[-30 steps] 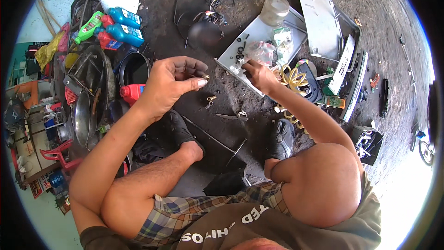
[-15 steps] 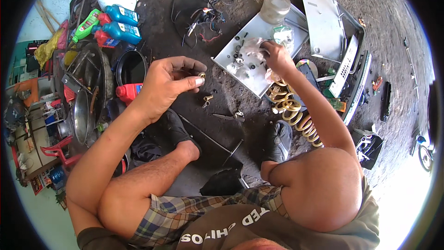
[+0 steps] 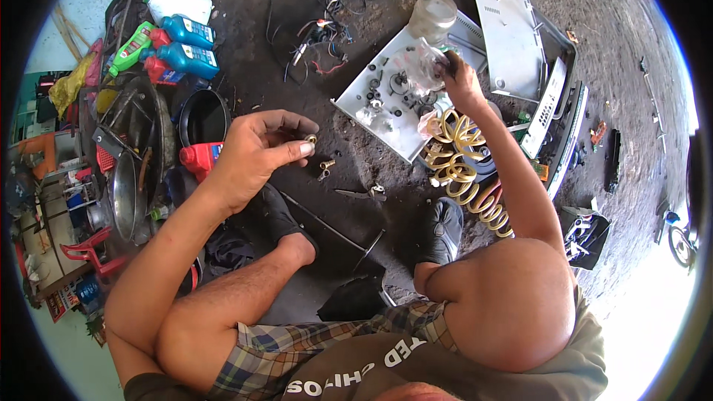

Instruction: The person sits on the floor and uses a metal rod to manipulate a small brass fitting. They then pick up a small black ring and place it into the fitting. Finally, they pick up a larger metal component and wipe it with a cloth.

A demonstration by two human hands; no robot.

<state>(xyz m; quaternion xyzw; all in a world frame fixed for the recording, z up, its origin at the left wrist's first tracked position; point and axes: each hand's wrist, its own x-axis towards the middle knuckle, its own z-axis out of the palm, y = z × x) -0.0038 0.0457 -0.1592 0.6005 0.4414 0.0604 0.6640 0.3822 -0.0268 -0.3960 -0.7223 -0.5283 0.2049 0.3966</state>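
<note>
My left hand (image 3: 252,150) pinches a small brass-coloured ring-like fitting (image 3: 312,139) between thumb and fingertips, above the dark ground. Over at the right, my right hand (image 3: 465,85) grips a crumpled clear plastic bag (image 3: 422,65) above a shallow light-grey metal tray (image 3: 402,142). Small black rings (image 3: 373,84) and other little parts lie scattered in that tray. Another clear plastic bag (image 3: 375,116) rests toward its near corner. On the ground below my left hand is a small brass fitting (image 3: 327,165) beside a metal piece.
A coiled yellow hose (image 3: 454,171) lies right of the tray, and a clear jar (image 3: 433,18) stands at its far corner. Near my feet are a T-handled tool (image 3: 330,229) and a bladed tool (image 3: 360,193). Bottles (image 3: 191,30) and a black basin (image 3: 206,120) are at left.
My right hand has shifted right and slightly away, drawing the plastic bag up and uncovering more black rings in the tray. My left hand keeps its pinch on the fitting.
</note>
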